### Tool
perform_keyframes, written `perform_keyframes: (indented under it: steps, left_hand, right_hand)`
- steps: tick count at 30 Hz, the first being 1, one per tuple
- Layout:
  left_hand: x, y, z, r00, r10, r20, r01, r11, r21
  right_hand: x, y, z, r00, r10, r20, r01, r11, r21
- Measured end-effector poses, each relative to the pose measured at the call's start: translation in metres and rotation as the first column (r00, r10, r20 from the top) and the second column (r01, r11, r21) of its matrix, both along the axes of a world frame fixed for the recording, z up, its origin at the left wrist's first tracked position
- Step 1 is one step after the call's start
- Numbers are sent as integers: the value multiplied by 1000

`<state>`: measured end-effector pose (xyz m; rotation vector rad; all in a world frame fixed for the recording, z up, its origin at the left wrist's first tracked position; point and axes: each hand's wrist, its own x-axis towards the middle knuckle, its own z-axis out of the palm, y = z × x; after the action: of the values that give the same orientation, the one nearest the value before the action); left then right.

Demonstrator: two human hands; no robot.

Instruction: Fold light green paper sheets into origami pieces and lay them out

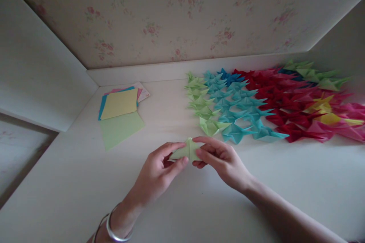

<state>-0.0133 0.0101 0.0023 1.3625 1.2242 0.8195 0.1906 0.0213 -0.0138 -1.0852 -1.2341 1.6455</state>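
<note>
A small folded piece of light green paper [186, 151] is held between my two hands, over the white table. My left hand [158, 169] pinches its left side with thumb and forefinger. On the right side, the thumb and fingers of my right hand [218, 157] grip the same paper. A crease runs down the paper's middle, and its lower layers are partly hidden by my fingers. Just beyond my right hand stands a light green folded paper crane [212, 126], at the near end of a green row.
Rows of turquoise paper cranes [235, 133], red ones [296, 131] and yellow ones [322, 106] cover the back right. Square paper sheets [119, 104] lie stacked at the left, over a green sheet [122, 131]. A floral wall [159, 15] rises behind the table [165, 114].
</note>
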Motion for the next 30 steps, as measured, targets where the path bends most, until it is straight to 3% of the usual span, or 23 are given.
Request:
perform_keyframes:
  steps: [4, 11, 15, 22, 27, 30]
  left_hand:
    - [4, -1, -5, 997, -18, -81, 29, 990, 140]
    - [8, -7, 1, 988, -133, -82, 136, 990, 23]
    - [9, -10, 2, 993, -95, -67, 99, 994, 52]
    - [8, -11, 3, 984, -175, 16, 175, 984, 15]
    - [10, -15, 1, 990, -105, 96, 106, 994, -1]
    - [11, -16, 1, 988, -132, 74, 130, 991, 30]
  right_hand:
    - [0, -3, -3, 994, -12, 109, -8, 983, 181]
    - [-1, -6, -4, 930, -144, 339, 2, 923, 385]
    - [-1, -7, -1, 906, -193, 378, -34, 855, 518]
    - [2, -8, -3, 901, -172, 398, -102, 809, 579]
    - [1, -7, -1, 903, -167, 397, -126, 778, 616]
    - [0, -8, -4, 903, -168, 395, -138, 758, 638]
